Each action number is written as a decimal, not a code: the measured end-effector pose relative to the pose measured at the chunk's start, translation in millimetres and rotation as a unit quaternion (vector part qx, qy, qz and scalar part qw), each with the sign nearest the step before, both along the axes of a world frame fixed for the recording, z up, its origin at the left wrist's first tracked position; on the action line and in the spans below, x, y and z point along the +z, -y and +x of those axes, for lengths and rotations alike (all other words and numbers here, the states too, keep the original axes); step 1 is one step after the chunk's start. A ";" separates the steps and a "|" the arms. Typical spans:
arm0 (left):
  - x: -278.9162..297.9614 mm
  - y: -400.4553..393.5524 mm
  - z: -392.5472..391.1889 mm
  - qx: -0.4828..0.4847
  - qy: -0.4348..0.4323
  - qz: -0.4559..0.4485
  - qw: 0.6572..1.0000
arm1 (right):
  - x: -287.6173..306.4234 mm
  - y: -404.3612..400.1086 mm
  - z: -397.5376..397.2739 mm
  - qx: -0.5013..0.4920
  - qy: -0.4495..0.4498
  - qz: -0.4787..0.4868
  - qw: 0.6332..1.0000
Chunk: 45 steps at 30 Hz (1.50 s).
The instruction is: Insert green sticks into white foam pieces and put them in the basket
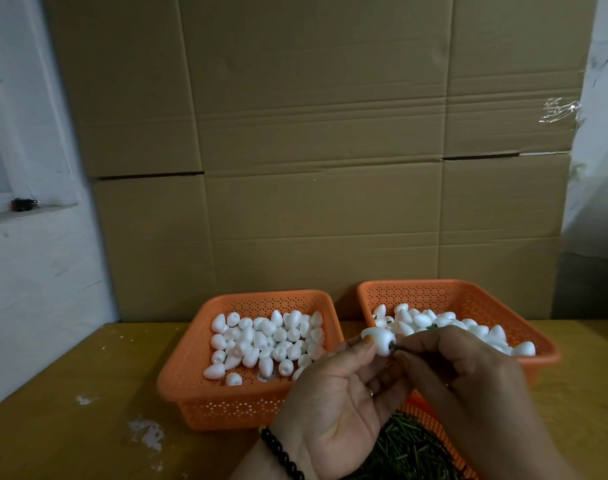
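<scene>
White egg-shaped foam piece [380, 342], green stick [398, 348] in its end, pinched by left hand [333, 403]

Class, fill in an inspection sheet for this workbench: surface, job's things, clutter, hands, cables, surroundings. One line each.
Surface: yellow-brown table, with white smears near the front left.
Job's things: left basket holds plain foam pieces; right basket holds foam pieces, a few with green sticks showing; a third basket under the hands holds green sticks.
Clutter: white scraps on the table.
Hands: left hand holds a foam piece; right hand pinches a green stick whose tip is at the piece.
Cables: nothing seen.
Surroundings: cardboard boxes stacked behind, white wall on the left.
</scene>
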State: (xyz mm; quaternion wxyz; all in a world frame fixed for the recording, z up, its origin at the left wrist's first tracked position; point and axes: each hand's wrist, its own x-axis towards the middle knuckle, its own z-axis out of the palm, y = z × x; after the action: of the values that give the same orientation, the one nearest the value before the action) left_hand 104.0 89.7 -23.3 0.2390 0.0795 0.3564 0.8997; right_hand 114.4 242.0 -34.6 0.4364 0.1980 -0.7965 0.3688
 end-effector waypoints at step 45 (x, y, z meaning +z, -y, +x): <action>-10.3 11.7 -27.2 0.153 0.071 -0.028 0.985 | -28.9 -81.4 -51.8 -0.295 0.237 0.092 0.921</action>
State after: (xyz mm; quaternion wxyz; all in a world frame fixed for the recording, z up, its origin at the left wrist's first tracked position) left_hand 76.8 78.0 -33.6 0.1258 -0.0464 0.3717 0.9186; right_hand 62.6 323.5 -63.5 0.3038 -0.0996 -0.9293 0.1847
